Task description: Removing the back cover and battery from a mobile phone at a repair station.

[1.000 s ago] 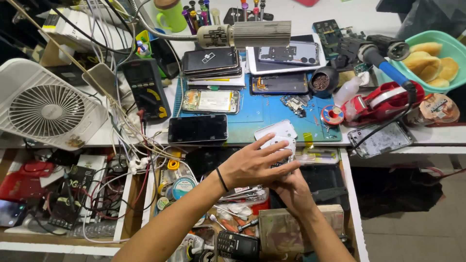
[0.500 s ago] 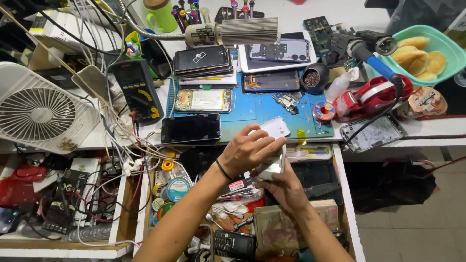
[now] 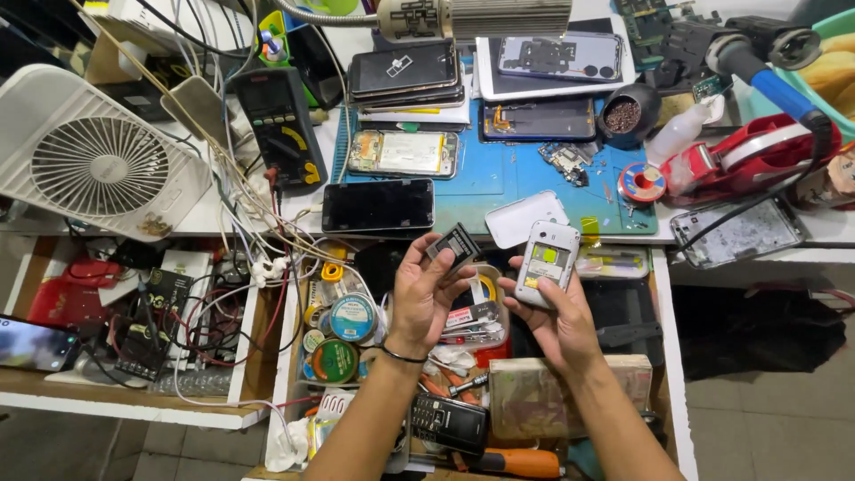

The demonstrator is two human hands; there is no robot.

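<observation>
I hold a small white phone (image 3: 547,263), its back open, in my right hand (image 3: 559,313) over the open drawer (image 3: 661,338). My left hand (image 3: 421,294) pinches a dark battery (image 3: 455,245) just beside it, below the blue mat (image 3: 499,183) on the bench (image 3: 828,227).

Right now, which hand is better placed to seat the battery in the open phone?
Probably the left. The left hand pinches the small dark battery at its fingertips, close beside the white phone, whose open back faces up in the right hand. The right only needs to steady it.
</observation>
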